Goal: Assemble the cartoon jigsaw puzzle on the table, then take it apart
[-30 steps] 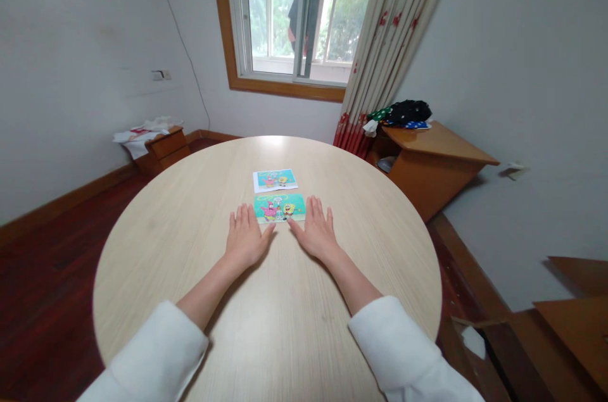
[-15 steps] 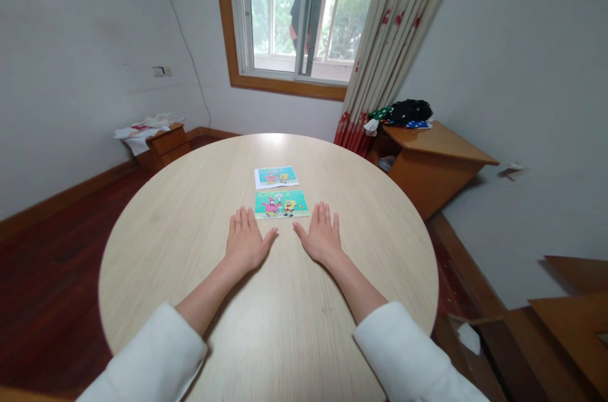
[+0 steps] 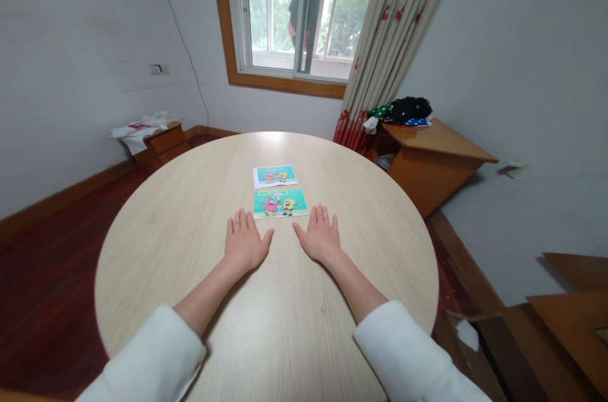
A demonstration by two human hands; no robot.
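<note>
My left hand lies flat, palm down, on the round wooden table, fingers stretched forward and thumb out to the side. Mirroring it, my right hand rests flat with its thumb pointing inward. Both are open and hold nothing. Just beyond and between them is a glossy turquoise cartoon picture with a pink starfish and a yellow sponge figure. Behind that lies a smaller sheet with a similar picture and a white left margin. The fingertips are near the closer picture's lower corners.
The round table has a pale wood-grain top. Beyond it are a window and a long curtain. A wooden desk with dark cloths stands at right. At left is a small cabinet with papers.
My left thumb has shifted slightly to the left. The view has moved a little; both pictures stay where they lay on the table.
</note>
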